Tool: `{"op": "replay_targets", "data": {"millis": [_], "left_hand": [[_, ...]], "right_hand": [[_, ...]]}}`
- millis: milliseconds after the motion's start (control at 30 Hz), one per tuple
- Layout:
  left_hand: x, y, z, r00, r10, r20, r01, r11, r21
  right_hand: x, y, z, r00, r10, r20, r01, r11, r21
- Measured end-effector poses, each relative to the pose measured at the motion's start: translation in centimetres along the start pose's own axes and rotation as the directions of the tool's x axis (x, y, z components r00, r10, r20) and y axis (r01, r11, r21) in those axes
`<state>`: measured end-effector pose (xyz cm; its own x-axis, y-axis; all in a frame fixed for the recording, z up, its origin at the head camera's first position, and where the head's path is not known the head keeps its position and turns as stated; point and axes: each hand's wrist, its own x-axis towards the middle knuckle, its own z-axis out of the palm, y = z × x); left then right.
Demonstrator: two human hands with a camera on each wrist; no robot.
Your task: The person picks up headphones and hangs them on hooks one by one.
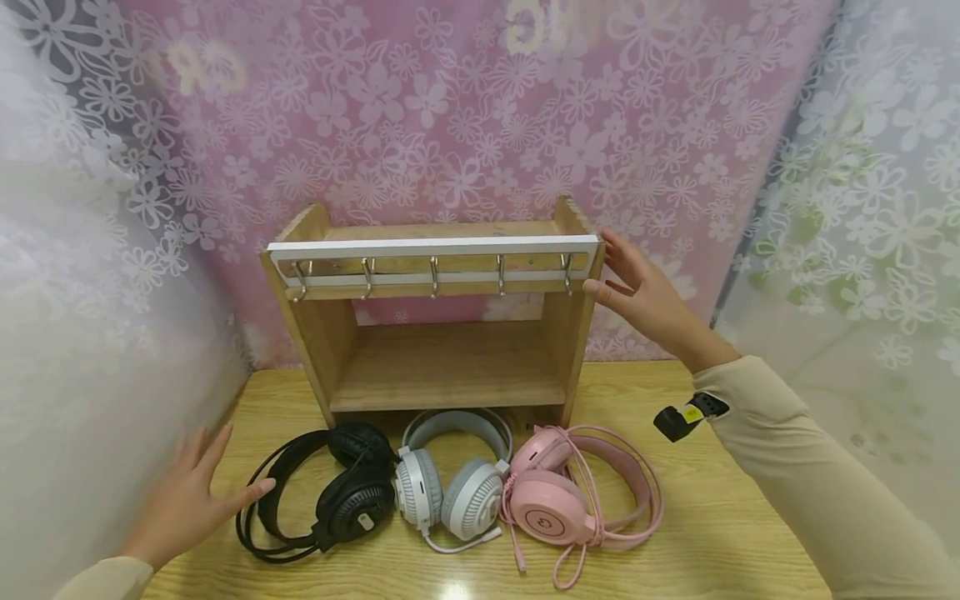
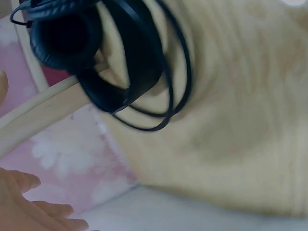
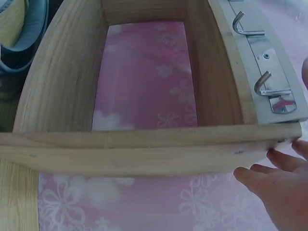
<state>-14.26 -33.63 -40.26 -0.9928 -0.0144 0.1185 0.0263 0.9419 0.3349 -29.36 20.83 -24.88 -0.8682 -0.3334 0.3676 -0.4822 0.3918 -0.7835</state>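
Note:
A white rail with several metal hooks [image 1: 433, 279] runs across the top front of a wooden shelf [image 1: 450, 358]. My right hand [image 1: 637, 287] is at the rail's right end, its fingertips right at the outside of the shelf's side panel [image 3: 192, 156]. Over the left of the table my left hand [image 1: 183, 496] is spread and holds nothing, its thumb overlapping the cable of the black headphones [image 1: 352, 508] in the head view. White headphones [image 1: 476, 500] lie in the middle and pink headphones [image 1: 547, 508] to the right, all in front of the shelf.
The wooden table [image 1: 690, 467] carries the shelf and the headphones. A pink flowered curtain [image 1: 465, 108] hangs behind, with pale flowered sheets [image 1: 885, 250] on both sides. A black strap with a yellow label [image 1: 690, 414] is on my right wrist.

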Motion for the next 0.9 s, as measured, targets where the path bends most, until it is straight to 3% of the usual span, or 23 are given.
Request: {"op": "replay_targets", "data": {"millis": [200,333,533,667,800,900], "left_hand": [[-0.6,-1.3,2.3,0.988,-0.105,0.111,0.117,0.988,-0.100],[-1.0,-2.1,3.6,0.971,-0.174,0.166,0.202,0.964,-0.174],[-0.9,-2.7,4.7,0.917,-0.289,0.275,0.349,0.916,-0.200],[-1.0,-3.0,5.3,0.888,-0.314,0.335,0.416,0.860,-0.296],[-1.2,-3.3,5.8,0.885,-0.300,0.356,0.444,0.775,-0.451],[-1.4,-3.6,6.1,0.880,-0.303,0.364,0.460,0.730,-0.505]], "right_hand": [[0.2,-0.5,0.3,0.997,0.048,-0.053,-0.048,0.999,0.015],[0.6,-0.5,0.6,0.995,0.047,-0.084,-0.038,0.994,0.106],[0.9,-0.6,1.0,0.991,0.046,-0.127,-0.020,0.980,0.200],[1.0,-0.7,1.1,0.987,0.057,-0.148,-0.028,0.982,0.188],[1.0,-0.7,1.1,0.985,0.062,-0.158,-0.036,0.986,0.164],[1.1,-0.7,1.2,0.986,0.065,-0.154,-0.041,0.987,0.153]]}}
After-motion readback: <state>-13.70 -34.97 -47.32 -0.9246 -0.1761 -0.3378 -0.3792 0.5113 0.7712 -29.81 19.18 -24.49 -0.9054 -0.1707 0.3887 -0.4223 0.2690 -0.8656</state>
